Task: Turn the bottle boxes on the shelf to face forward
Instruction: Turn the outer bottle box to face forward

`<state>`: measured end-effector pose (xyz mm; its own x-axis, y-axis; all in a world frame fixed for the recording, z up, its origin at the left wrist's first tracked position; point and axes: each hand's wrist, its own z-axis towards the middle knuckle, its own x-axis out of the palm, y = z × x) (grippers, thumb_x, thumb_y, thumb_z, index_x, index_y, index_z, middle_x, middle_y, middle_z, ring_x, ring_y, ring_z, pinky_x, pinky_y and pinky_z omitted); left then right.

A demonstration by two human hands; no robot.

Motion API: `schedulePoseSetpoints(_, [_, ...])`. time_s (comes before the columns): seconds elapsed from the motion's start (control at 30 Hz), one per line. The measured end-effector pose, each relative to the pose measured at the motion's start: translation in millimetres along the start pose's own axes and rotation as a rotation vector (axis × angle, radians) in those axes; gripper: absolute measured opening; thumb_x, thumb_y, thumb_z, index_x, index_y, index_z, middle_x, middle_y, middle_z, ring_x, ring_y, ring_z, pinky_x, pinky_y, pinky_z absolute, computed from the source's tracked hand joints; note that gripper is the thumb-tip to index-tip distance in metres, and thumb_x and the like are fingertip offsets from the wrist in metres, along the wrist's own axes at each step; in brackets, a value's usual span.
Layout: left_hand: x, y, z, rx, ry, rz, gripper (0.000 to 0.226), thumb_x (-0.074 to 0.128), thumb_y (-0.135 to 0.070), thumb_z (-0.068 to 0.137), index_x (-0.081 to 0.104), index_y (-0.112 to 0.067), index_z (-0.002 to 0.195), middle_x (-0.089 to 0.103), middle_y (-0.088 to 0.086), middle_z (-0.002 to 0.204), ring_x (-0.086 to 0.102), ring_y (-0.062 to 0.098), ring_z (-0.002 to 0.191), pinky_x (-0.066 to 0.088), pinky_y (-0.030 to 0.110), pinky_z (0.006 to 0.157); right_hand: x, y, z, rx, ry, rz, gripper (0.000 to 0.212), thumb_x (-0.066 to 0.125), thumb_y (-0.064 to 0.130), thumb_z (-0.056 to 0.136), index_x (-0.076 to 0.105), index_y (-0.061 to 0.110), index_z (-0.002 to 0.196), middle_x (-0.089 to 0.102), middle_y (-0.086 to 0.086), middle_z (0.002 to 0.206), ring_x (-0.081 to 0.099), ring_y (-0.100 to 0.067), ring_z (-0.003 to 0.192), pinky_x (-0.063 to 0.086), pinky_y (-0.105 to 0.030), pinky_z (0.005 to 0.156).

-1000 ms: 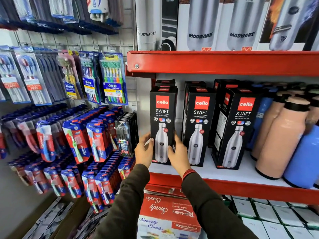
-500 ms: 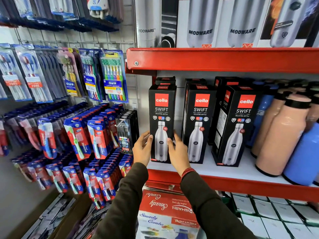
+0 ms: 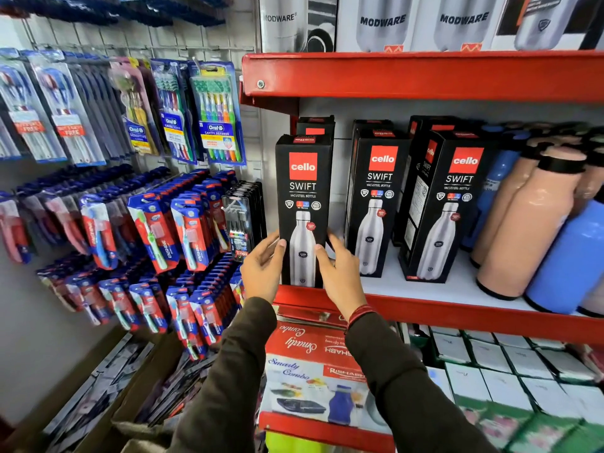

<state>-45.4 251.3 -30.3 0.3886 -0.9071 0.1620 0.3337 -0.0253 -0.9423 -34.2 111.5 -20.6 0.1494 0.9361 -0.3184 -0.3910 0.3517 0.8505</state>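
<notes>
Three black bottle boxes with a red logo stand in a front row on the white shelf board [image 3: 438, 289]. The leftmost box [image 3: 302, 191] sits at the shelf's front edge, printed front towards me. My left hand [image 3: 263, 268] presses its lower left side and my right hand [image 3: 340, 276] its lower right side. The middle box [image 3: 376, 197] faces nearly forward. The right box [image 3: 447, 204] is angled, showing its left side panel as well. More of the same boxes stand behind them.
Peach bottles [image 3: 523, 223] and blue bottles [image 3: 568, 256] crowd the shelf's right end. The red shelf above [image 3: 425, 73] carries grey bottle boxes. Toothbrush packs [image 3: 183, 223] hang on the wall to the left. Boxed goods [image 3: 313, 371] fill the shelf below.
Both hands have stayed on the leftmost box's lower sides. The box stands squarer to me at the shelf's front edge, and my fingers have spread a little.
</notes>
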Motion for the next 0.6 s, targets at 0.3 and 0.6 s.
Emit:
schedulePoseSetpoints(0.3, [4,-3,-5,-0.029,-0.02,0.015,0.029,0.066,-0.033,0.09,0.067,-0.028,0.119,0.072,0.007,0.118,0.067,0.014,0.112,0.052,0.048,0.103,-4,4,-4,-0.013,0.008,-0.059,0.044,0.045,0.033,0.1,0.045,0.021,0.142,0.067,-0.005,0.123,0.063,-0.02,0.109,0.044,-0.021,0.095])
schedulePoseSetpoints(0.6, [44,-21,-42,0.437,-0.319,0.127,0.03,0.055,-0.014,0.096,0.056,-0.017,0.126,0.056,-0.005,0.124,0.054,0.017,0.116,0.048,0.041,0.1,-46,-12,-8,-0.17,-0.357,0.091,0.036,0.055,0.014,0.096,0.054,0.023,0.131,0.049,0.003,0.132,0.053,-0.01,0.121,0.045,-0.029,0.106])
